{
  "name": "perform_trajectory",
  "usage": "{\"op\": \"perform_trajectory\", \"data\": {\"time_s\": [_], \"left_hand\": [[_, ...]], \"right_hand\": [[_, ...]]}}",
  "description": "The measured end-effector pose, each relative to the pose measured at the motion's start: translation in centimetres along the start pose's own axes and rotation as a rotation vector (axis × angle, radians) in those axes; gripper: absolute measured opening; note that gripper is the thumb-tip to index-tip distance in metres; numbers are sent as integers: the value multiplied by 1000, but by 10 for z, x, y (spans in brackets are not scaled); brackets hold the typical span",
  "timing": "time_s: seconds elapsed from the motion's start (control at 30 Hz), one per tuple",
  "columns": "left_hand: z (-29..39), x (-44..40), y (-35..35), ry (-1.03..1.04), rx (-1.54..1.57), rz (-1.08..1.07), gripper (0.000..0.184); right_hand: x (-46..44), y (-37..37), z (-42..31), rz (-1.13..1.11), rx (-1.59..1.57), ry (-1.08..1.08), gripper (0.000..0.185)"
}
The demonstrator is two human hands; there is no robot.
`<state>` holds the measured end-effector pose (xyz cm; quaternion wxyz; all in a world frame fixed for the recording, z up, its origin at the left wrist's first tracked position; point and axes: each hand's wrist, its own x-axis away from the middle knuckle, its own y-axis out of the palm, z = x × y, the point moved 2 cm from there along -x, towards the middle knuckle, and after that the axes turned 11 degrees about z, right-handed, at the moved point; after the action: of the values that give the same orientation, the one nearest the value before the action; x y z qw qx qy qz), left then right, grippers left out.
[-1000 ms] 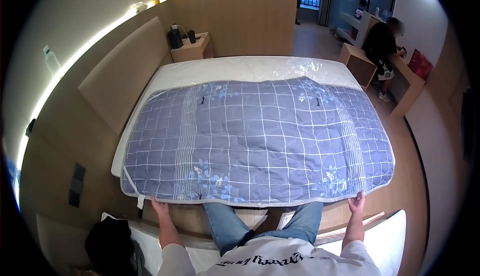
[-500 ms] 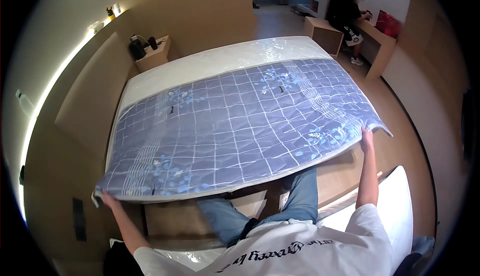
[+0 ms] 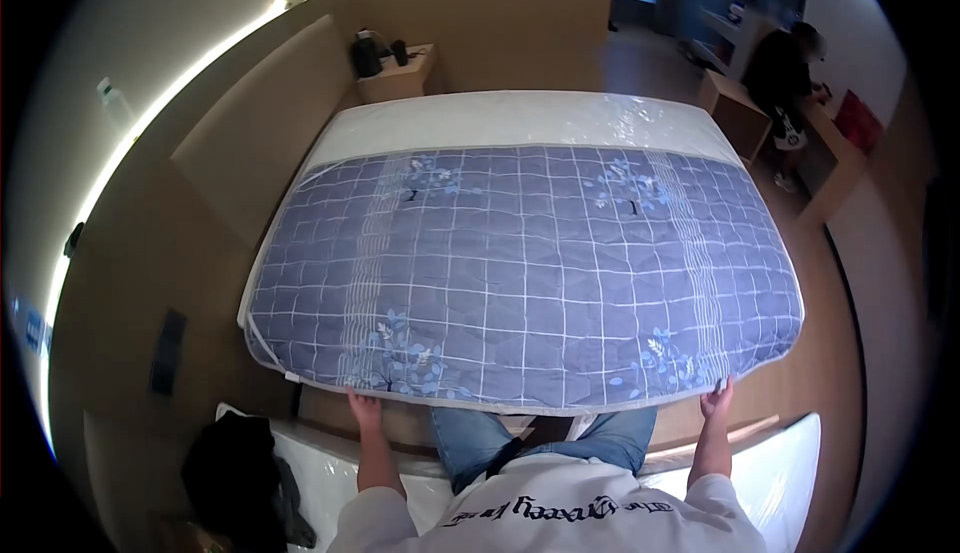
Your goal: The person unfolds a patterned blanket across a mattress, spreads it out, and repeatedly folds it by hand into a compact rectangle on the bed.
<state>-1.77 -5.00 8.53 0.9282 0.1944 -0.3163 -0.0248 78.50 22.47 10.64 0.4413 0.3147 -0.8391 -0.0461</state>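
A blue-grey checked quilted pad (image 3: 520,263) with leafy tree prints lies over the near and middle part of a plastic-wrapped white mattress (image 3: 480,118). My left hand (image 3: 366,408) is closed on the pad's near edge, left of my knees. At the right, my right hand (image 3: 716,400) grips the same edge near the striped band. The fingertips of both hands are partly hidden at the edge. The pad lies nearly flat, and a strip of bare mattress shows along its far side.
Behind me is another wrapped mattress (image 3: 780,473) with dark clothing (image 3: 235,483) at its left. A nightstand (image 3: 405,73) stands beyond the headboard (image 3: 270,103). A person (image 3: 780,73) sits by a desk (image 3: 835,158) at the back right.
From half a second ago, my left hand has moved inward along the edge, and my right hand appears lower. The pad's raised right corner has come down, and the pad looks smoother.
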Motion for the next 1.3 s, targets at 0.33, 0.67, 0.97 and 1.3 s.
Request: {"op": "perform_trajectory", "data": {"time_s": [0.33,0.67,0.97,1.3], "left_hand": [[129,-13,112,19,185,-83,57],[136,-13,22,617,-316,190,45],[115,-32,18,551,-379,306,42],[170,-90,191,579,0,43,46]], "right_hand": [[-53,110,-113,-254,71,-305,49],[37,18,-107,-107,240,-563,51],[20,-3,-58,12,277,-384,47],[-55,170,-169,-204,9,-298,33]]}}
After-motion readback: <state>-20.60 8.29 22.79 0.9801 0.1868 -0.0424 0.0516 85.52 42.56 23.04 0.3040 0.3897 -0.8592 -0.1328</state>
